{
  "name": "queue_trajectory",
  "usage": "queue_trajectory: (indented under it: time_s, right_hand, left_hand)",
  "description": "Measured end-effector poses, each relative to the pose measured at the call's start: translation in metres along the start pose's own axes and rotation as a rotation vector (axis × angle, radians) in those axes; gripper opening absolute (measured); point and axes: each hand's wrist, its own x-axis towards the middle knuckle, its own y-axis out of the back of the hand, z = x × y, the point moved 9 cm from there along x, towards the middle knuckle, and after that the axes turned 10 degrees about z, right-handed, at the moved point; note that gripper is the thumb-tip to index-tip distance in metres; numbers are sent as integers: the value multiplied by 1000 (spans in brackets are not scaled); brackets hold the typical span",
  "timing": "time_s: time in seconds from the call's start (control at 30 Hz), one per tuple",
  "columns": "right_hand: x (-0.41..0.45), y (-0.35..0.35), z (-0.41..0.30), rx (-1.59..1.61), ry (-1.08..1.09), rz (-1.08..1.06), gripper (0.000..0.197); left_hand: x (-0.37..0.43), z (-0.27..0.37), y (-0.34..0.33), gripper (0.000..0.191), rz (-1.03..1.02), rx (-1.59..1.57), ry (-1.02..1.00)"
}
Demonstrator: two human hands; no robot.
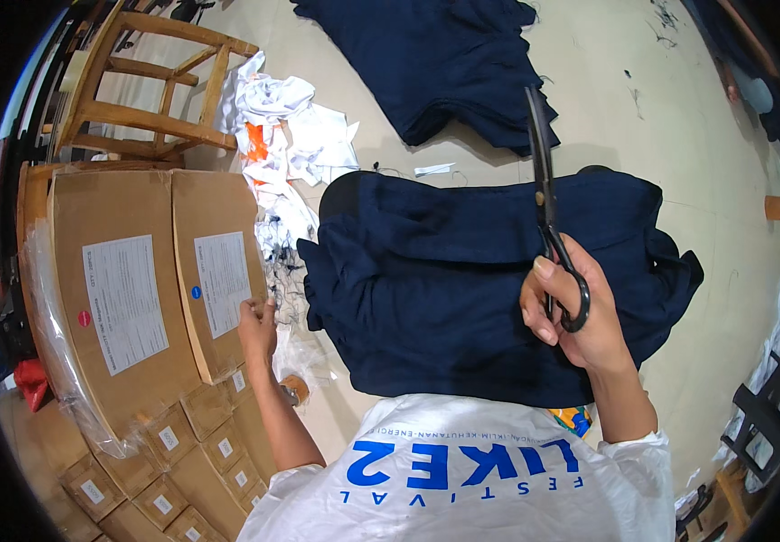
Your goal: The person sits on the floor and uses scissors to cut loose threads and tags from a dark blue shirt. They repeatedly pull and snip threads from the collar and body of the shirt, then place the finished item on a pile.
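My right hand (597,332) holds a pair of black-handled scissors (543,193), its fingers through the handle loops. The blades point away from me and look closed or nearly closed. Beneath them, a dark navy fabric garment (431,305) is spread across my lap, bunched and folded at both sides. Off to the left, my left hand (258,332) is beside the edge of a cardboard box, near dark thread clippings (281,261). Its thumb and fingers are drawn together; whether a thread is between them is too small to tell.
Labelled cardboard boxes (119,203) and smaller cartons (166,437) stand at left, below a wooden stool (153,116). Crumpled white cloth (271,98) lies beside them. More navy fabric (424,61) is on the floor ahead. Part of another person (736,74) shows at upper right.
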Motion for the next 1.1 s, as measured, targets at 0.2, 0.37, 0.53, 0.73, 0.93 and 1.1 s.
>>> queue_trajectory:
  time_s: [0.2,0.37,0.53,0.73,0.93,1.1]
  right_hand:
    - [13,-7,-3,-112,33,27,32]
    - [30,-30,-3,-147,32,35,36]
    - [48,-38,13,-194,68,39,36]
    - [65,-28,29,-269,368,47,37]
    - [63,-50,57,-365,242,-54,37]
    - [64,-48,63,-392,263,-10,36]
  left_hand:
    - [-31,189,25,37,137,-541,-169]
    - [-58,299,-11,43,-213,-351,-277]
    - [-57,307,-33,19,-230,-597,-179]
    - [-105,308,-28,13,-459,-949,49]
    - [-134,295,-25,13,-427,-998,49]
    - [-136,296,-24,13,-438,-1019,42]
